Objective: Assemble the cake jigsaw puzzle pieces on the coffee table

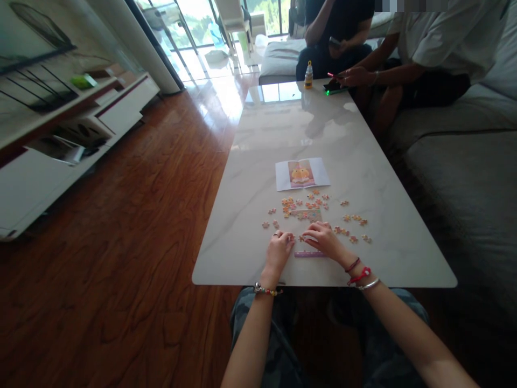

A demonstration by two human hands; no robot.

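Observation:
My left hand is closed in a pinch low over the near part of the table, with a small pale jigsaw piece at its fingertips. Just right of it, my right hand has its fingers bent down together on another jigsaw piece. A purple strip, straight along its edge, lies below the right hand and is partly hidden by it. Beyond my fingers is a joined section of puzzle. Loose orange and pink pieces lie around it, with more pieces to the right.
A folded sheet with a printed picture lies beyond the pieces on the white marbled table. A small bottle stands at the far end. Two people sit on the sofa at the right, holding phones. A low cabinet stands left.

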